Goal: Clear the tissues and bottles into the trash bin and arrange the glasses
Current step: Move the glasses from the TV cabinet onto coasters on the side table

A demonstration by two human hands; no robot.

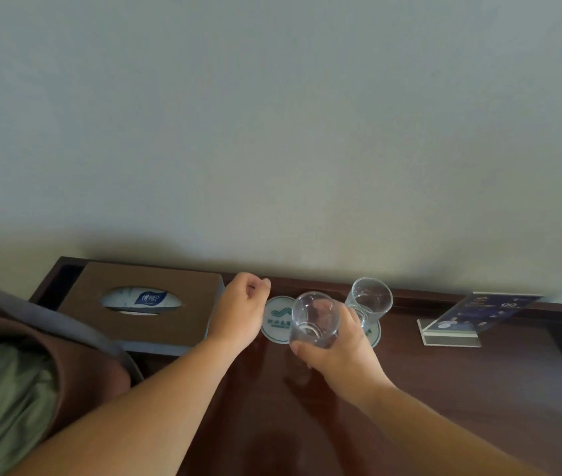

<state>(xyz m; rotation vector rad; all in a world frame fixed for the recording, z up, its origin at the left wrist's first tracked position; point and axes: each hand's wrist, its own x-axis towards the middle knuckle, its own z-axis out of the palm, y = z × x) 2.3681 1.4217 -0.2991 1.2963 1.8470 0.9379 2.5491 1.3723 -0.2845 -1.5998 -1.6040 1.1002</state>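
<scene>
A clear glass (314, 319) is gripped around its lower wall by the right hand (339, 348), with fingers and thumb wrapped on it. It is held tilted, mouth toward the camera, just above the near-right edge of a round white coaster (277, 321) on the dark wooden table (479, 389). A second glass (369, 299) is seen standing upright just behind, on a second coaster (374, 333) that is mostly hidden by the hand. The left hand (242, 312) is placed at the far-left rim of the first coaster, beside the brown tissue box (142, 304). Its fingers are curled in, but whether the rim is pinched or nothing is held cannot be told from this angle. An acrylic sign stand (468, 321) is set well to the right.

The step in hand is judged to be the seating of the held glass on the free coaster. It is best done if the glass is righted first, brought over the middle of the printed disc and lowered straight, so that the base is landed flat. The coaster should be kept from sliding on the polished wood, and the neighbouring glass should be given room, since the two glasses are close together.
</scene>
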